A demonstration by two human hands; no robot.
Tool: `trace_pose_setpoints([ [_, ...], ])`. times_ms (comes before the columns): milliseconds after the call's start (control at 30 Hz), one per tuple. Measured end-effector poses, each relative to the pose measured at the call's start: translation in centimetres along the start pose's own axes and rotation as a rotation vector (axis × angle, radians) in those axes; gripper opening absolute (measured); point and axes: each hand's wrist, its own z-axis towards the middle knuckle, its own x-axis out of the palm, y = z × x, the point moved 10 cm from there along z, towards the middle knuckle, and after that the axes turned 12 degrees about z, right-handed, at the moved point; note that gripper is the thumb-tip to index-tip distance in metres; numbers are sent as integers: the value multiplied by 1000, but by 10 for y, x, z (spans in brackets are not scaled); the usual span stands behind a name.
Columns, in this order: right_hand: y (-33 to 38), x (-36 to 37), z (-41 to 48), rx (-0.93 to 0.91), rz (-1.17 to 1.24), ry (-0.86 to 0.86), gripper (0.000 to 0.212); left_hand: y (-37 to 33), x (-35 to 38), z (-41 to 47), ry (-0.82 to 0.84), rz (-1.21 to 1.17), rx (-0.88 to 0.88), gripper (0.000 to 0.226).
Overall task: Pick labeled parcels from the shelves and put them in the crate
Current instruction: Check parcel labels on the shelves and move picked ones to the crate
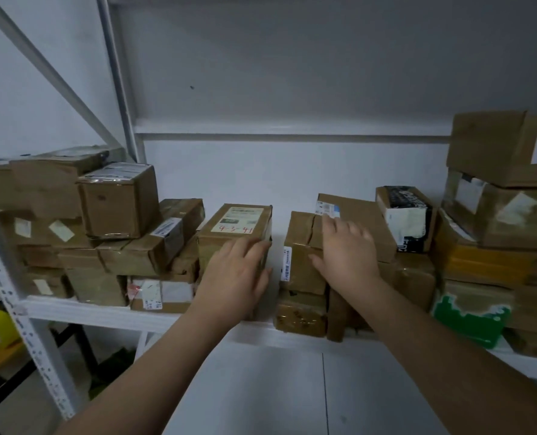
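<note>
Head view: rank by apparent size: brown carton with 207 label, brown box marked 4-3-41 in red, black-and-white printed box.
Largest: brown cardboard 207-label carton, even cropped by the frame.
Then brown 4-3-41 box, partly hidden by left hand.
Smallest: black-and-white printed box.

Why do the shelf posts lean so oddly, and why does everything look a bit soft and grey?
Head view: the wide-angle lens slants the shelf post and bends lines near the edges; the light is dim and flat, without hard shadows; the right hand looks slightly smeared, probably motion; the taped parcel at right catches mild glare.
</note>
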Motion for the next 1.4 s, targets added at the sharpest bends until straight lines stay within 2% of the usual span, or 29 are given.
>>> trace_pose_setpoints([
  [100, -5, -2, 4, -102, 46, -31, 61, -8, 8, 12, -2, -62, -31, 45],
  [200, -6, -9, 4, -182, 63, -105, 59, -11, 12, 22, -37, -125, -69, 43],
  [333, -11, -33, -4, -316, 151, -373, 56, -20, 18, 35, -54, -141, -86, 38],
  [467, -7, -61, -16, -522, 265, -591, 41, -16, 17, 49, -64, -245, -141, 43],
  [600, -10, -73, -6, -605, 438, -608, 40, 6, 9, 66, -124, -447, -231, 62],
  [700, -9, -73, 9, -618, 517, -561, 43, 27, -10, 78, -241, -373, -209, 86],
  [767, -8, -71, 17, -603, 565, -527, 51, 41, -24, 86, -315, -203, -185, 86],
  [867, -8, -70, 28, -513, 634, -502, 62, 61, -34, 92, -367, -83, -170, 64],
  [1033, -13, -75, 42, -346, 855, -515, 72, 72, -52, 84, -476, -205, -22, 55],
  [1100, -16, -77, 43, -282, 963, -499, 82, 76, -58, 80, -501, -329, -17, 54],
  [1167, -18, -77, 42, -233, 1119, -469, 74, 84, -61, 79, -474, -523, -91, 56],
  [1267, -26, -74, 46, -92, 1405, -443, 43, 94, -56, 78, -417, -786, -256, 54],
  [1400, -25, -72, 50, 31, 1463, -463, 27, 102, -53, 79, -434, -885, -371, 40],
])
